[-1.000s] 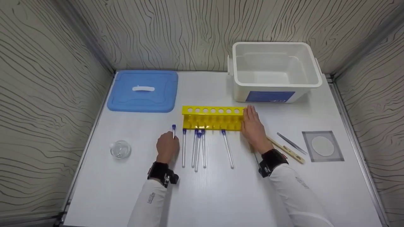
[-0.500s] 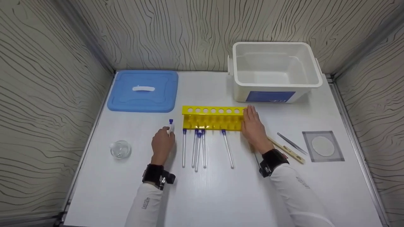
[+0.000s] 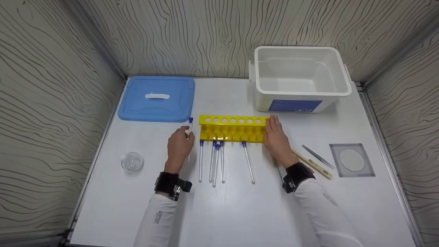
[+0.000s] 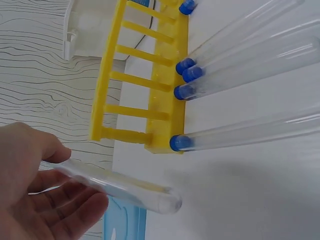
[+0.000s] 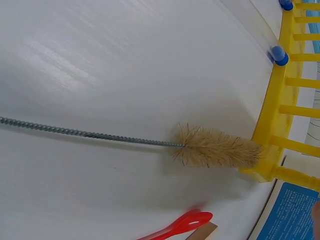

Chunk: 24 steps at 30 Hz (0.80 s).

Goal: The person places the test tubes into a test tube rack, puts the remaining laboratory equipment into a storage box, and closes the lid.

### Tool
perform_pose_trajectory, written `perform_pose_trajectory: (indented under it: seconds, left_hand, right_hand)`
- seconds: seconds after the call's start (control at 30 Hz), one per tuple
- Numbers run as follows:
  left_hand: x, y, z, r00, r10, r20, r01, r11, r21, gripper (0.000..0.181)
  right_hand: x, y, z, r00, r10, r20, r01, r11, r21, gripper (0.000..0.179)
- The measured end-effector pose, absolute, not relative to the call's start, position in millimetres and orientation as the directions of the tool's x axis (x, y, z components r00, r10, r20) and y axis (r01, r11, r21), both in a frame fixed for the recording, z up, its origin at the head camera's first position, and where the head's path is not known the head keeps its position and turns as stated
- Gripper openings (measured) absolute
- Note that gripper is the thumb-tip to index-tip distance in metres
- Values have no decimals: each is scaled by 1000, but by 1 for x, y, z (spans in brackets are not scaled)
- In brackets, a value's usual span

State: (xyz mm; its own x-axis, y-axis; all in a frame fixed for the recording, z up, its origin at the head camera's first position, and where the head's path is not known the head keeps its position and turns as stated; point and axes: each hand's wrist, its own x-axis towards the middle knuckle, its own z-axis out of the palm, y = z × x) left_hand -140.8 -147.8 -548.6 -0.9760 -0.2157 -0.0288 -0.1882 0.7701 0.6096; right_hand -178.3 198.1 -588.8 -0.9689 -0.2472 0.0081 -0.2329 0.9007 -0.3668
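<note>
A yellow test tube rack [image 3: 233, 132] with a row of holes stands mid-table. Just off its left end, my left hand [image 3: 179, 145] pinches a clear, blue-capped test tube [image 4: 125, 187] between thumb and fingers. In the left wrist view that tube's rounded bottom points away from the palm. My right hand [image 3: 277, 141] rests on the rack's right end with straight fingers; its thumb is hidden. Several more blue-capped test tubes [image 3: 201, 164] lie in front of the rack, caps at its front edge. A tube brush [image 5: 215, 146] lies with bristles against the rack's right end.
Behind to the right stands a white bin [image 3: 259, 101]; a blue lid [image 3: 157, 115] lies back left. A glass vessel [image 3: 131, 162] sits at left. Tweezers [image 3: 317, 156], a wooden tube clamp [image 3: 320, 168], a gauze square [image 3: 352, 160] and a red-handled item [image 5: 187, 222] lie at right.
My left hand has shifted slightly left, then away from me, carrying the test tube up beside the rack's left end. My right hand stays on the rack.
</note>
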Motion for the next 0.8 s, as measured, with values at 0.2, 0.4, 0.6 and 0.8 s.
perform_pose_trajectory:
  seconds: [0.2, 0.4, 0.6, 0.8]
  left_hand:
    - [-147, -143, -537, -982, -189, -20, -158, 754, 638, 39]
    - [-153, -136, -526, -984, -168, 60, -86, 742, 665, 37]
    - [-161, -130, -514, -981, -136, 137, -7, 734, 679, 35]
    - [-170, -125, -510, -966, -114, 233, 91, 691, 717, 34]
  right_hand:
    - [-179, 198, -589, -971, -237, -22, -213, 904, -371, 58]
    - [-179, 198, -589, -970, -240, -32, -212, 907, -364, 58]
    - [-179, 198, -589, -968, -247, -35, -219, 911, -350, 59]
    - [-180, 198, -589, -970, -237, -48, -205, 911, -358, 60]
